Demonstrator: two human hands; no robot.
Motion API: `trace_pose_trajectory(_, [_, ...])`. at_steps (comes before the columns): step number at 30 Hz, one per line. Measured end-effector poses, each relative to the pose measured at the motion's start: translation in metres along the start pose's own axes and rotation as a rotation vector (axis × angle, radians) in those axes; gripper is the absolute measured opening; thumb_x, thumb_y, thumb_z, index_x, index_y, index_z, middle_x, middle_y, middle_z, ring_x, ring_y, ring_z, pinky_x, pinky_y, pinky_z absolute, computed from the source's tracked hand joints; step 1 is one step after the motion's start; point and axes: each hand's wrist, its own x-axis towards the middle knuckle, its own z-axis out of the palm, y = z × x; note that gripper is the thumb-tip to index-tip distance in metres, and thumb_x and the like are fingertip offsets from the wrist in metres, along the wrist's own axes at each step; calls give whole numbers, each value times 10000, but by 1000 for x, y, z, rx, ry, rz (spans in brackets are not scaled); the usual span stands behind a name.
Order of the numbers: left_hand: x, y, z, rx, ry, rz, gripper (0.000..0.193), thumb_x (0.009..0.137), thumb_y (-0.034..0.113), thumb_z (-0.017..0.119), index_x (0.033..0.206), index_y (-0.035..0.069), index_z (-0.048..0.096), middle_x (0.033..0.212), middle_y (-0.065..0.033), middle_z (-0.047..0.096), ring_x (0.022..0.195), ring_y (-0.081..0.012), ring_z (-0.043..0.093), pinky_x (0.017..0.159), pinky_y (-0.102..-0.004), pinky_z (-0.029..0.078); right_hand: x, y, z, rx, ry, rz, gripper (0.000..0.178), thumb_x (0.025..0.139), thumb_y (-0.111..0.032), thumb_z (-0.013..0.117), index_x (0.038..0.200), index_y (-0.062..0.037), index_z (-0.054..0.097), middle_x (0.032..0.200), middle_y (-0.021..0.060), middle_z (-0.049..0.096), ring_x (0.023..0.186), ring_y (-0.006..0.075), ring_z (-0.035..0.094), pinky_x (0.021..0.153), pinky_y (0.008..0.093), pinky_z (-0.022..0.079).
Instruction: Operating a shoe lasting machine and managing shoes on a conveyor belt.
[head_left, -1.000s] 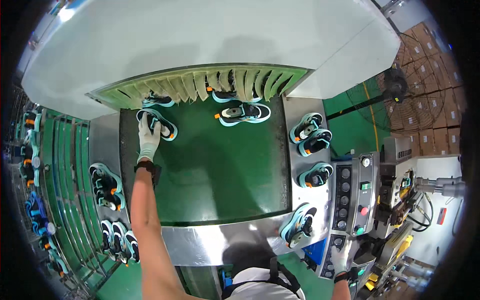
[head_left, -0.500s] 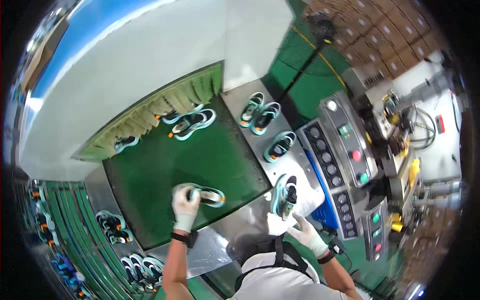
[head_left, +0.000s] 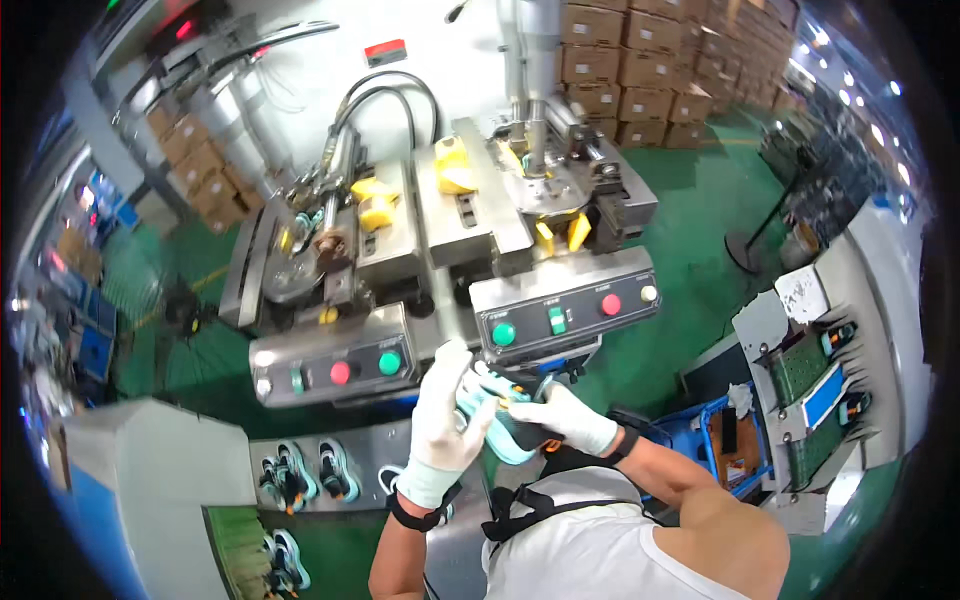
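Since last frame both hands moved tog., now nr ctrl panel (head_left: 565,310): L hand (head_left: 441,422) clamped on shoe (head_left: 506,442) at its pale-blue sole, R hand (head_left: 572,417) clamped on its dark upper. Shoe's held up nr surface's (head_left: 378,438) R edge; other shoes (head_left: 338,470) twd its L edge.

Teal-and-black sneaker (head_left: 508,440) before grey metal push-button panels (head_left: 580,308), brown cardboard boxes (head_left: 645,70) behind these, teal-and-black shoes (head_left: 338,470) on flat steel ledge (head_left: 373,442), left.
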Motion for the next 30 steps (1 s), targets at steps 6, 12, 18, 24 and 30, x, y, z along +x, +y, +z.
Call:
trace_pose_trajectory(6, [99,-17,102,-259,20,-164,484,909,-12,642,1362,-20,473,1260,-169,577,1153,-248,607,966,-348,505,-50,-40,-117,439,249,-234,640,889,-105,645,1462,12,388,1380,113,540,1236,205,557,1056,362,446])
trace_pose_trajectory(12, [133,-42,153,-203,-158,-354,477,906,16,638,1362,0,496,1231,-163,584,1109,-227,622,908,-339,538,-58,-50,-175,515,485,-423,660,869,-198,714,1422,9,418,1312,122,595,1162,256,624,1006,395,513])
trace_pose_trajectory(18, [130,-52,181,-250,-227,-327,485,949,89,618,1395,-11,456,1285,-161,579,1142,-253,622,973,-350,502,-53,-58,-186,661,540,-433,685,875,-290,733,1420,-7,430,1307,139,597,1136,289,632,982,451,539])
trace_pose_trajectory(24, [101,-69,167,-318,-184,-369,485,954,99,634,1392,-11,460,1269,-182,595,1186,-244,601,1019,-347,463,-30,-44,-182,683,492,-410,620,926,-363,656,1433,-63,464,1357,132,580,1193,305,595,1037,484,482])
trace_pose_trajectory(30, [74,-91,138,-341,-173,-396,493,959,108,623,1403,-12,444,1307,-190,577,1210,-267,602,995,-354,494,0,-36,-148,688,491,-439,560,935,-310,658,1413,-69,495,1349,112,597,1189,285,602,1047,462,478])
